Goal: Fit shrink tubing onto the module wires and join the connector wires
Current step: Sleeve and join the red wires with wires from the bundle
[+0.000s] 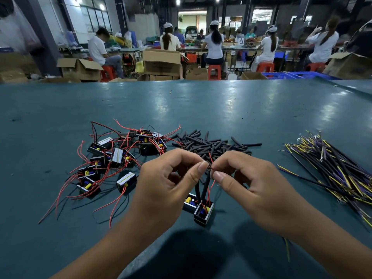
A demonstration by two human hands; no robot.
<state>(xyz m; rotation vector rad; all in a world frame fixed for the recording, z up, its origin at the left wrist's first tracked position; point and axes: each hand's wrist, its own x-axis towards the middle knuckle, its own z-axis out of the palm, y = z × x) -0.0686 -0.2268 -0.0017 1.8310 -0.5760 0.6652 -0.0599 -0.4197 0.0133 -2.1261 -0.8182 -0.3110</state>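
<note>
A small black module (203, 213) with yellow and blue parts hangs below my hands by its wires. Two of its wires wear black shrink tubing (204, 188); a thin red wire (211, 186) runs beside them. My left hand (171, 184) and my right hand (243, 178) meet above it, thumb and forefinger of each pinching a bare wire end between them. Another module (189, 202) lies on the table just behind the hanging one. A heap of loose black tubing pieces (211, 143) lies just beyond my fingers.
A pile of modules with red and black wires (112, 158) lies left on the green table (181, 107). A bundle of yellow, purple and black connector wires (332, 168) lies at the right. Other people sit on stools at benches, with cardboard boxes, beyond the table's far edge.
</note>
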